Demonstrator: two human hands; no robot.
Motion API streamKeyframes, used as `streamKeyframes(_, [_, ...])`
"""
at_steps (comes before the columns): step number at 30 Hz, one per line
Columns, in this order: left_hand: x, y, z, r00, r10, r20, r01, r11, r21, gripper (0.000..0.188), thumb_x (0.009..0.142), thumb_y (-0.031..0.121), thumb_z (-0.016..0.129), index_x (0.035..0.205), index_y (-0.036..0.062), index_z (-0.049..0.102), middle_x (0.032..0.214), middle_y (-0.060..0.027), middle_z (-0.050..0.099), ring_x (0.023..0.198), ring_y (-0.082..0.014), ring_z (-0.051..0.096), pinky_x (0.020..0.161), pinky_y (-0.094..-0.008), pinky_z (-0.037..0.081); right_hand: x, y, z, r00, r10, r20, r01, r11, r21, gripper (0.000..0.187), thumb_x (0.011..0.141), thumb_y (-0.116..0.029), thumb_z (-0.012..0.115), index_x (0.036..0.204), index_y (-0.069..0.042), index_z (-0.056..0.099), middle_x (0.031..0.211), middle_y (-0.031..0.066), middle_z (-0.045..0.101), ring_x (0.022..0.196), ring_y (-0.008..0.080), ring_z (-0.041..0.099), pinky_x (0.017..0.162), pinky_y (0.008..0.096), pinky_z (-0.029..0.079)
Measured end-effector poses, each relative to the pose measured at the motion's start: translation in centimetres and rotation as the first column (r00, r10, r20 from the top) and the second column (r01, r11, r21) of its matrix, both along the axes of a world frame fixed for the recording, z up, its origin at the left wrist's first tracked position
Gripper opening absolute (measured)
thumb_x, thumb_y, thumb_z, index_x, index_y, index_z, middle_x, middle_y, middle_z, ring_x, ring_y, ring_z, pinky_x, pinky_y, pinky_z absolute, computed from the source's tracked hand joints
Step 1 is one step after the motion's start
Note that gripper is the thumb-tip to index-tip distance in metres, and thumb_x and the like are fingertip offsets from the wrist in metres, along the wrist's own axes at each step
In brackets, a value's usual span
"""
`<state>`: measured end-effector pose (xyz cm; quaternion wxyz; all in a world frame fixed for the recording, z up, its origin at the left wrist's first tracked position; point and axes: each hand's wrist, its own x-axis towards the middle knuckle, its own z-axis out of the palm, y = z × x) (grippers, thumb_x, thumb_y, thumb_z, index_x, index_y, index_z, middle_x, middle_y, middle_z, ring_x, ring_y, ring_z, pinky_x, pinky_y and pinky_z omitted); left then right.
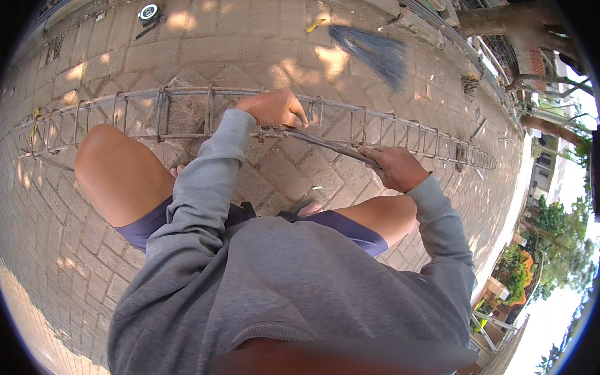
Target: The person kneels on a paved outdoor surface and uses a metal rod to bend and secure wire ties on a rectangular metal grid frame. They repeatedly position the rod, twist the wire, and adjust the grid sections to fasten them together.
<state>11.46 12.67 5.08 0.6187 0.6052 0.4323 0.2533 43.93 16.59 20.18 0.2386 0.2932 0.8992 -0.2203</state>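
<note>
A long cage of rusty reinforcing bars (364, 122) with square stirrups runs across in front of me, just beyond my knees. At its middle, my left hand (275, 109) is closed with the knuckles up. Whatever its fingers hold is hidden. My right hand (400, 169) grips one end of a long dark metal bar (331, 145). The bar slants up and left, and its other end lies against the cage's near rod below my left hand. Whether the bar is a plain rod or a tool's handle cannot be made out.
On the brick paving (273, 175) beyond the cage lie a bundle of dark tie wire (374, 49), a small yellow-handled tool (315, 25) and a round tape measure (148, 13). A tree trunk (505, 18) stands at the far right. My bare knees flank the work.
</note>
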Motion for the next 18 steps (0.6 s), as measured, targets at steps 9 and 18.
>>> streamKeyframes(9, [2.9,-3.5,1.4,0.035,0.993,0.111,-0.936,0.071,-0.346,0.018,0.095,0.012,0.063,0.102,-0.0022,0.073,0.077,-0.008,0.067,0.062,-0.0142,0.058,0.054,-0.0284,0.044,17.7,0.9,-5.6,0.968,-0.184,-0.169,0.212,0.964,0.162,0.068,0.094,-0.009,0.06,0.155,-0.035,0.044,0.116,0.0133,0.057,0.106,0.0345,0.057,0.091,0.0476,0.052])
streamKeyframes(18, [17.8,-6.6,0.8,0.657,0.669,-0.348,-0.684,0.722,0.097,0.03,0.088,0.027,0.067,0.103,0.0021,0.076,0.092,-0.0211,0.074,0.084,-0.0346,0.071,0.078,-0.0452,0.053,27.2,5.0,-14.7,0.938,-0.346,-0.04,0.318,0.803,0.505,0.076,0.085,-0.021,0.077,0.153,-0.029,0.046,0.132,0.0176,0.055,0.121,0.0417,0.053,0.097,0.0521,0.051])
